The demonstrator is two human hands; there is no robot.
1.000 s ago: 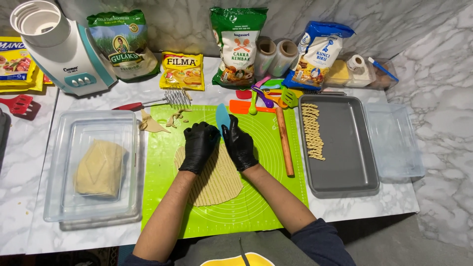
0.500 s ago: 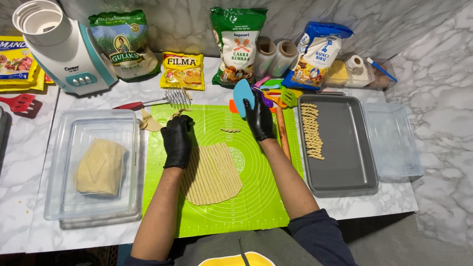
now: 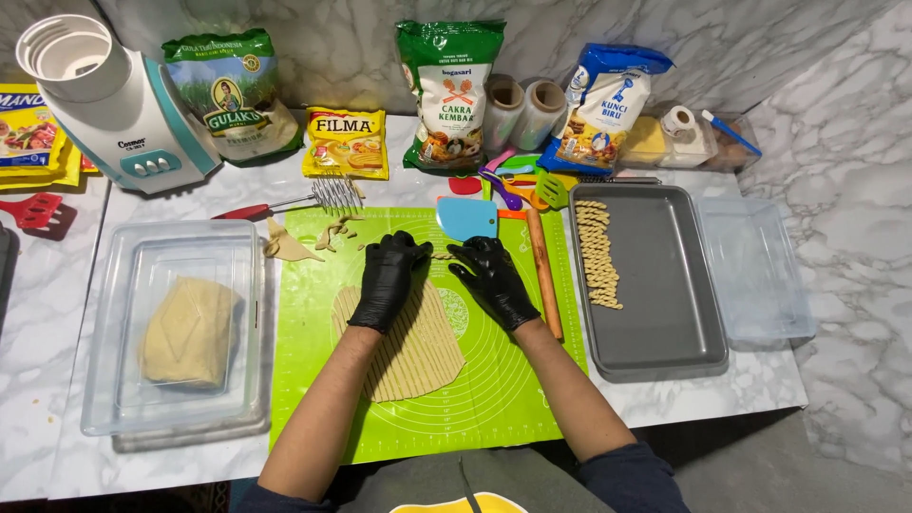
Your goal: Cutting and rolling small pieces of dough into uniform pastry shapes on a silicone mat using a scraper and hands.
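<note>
At far left, in a clear container [image 3: 123, 285], a pale dough block [image 3: 190, 331], whole and uncut. Just right of it, on the near edge of the green mat [image 3: 494, 399], a few trimmed scraps [image 3: 285, 245] below a red-handled wire cutter [image 3: 285, 204].

On the mat's middle, a flat dough sheet [image 3: 418, 356], scored into many narrow strips, most lying side by side and unseparated. Over its far edge, the left hand [image 3: 388, 278], black-gloved, palm down, fingers curled onto the dough; impossible to tell whether a strip is pinched. Between the hands, one short loose strip [image 3: 443, 256] on the mat. Beside it, the right hand [image 3: 496, 280], also gloved, palm down, fingers loosely spread, tips near that strip, holding nothing visible. Just beyond, a blue scraper [image 3: 466, 218]; to the right, a wooden rolling pin [image 3: 543, 271].

Farther right, a grey metal tray [image 3: 665, 323] with a single row of twisted sticks [image 3: 598, 252] along its left side, the remainder bare. Judging by that: some shaped, far more strips and the whole block left.
</note>
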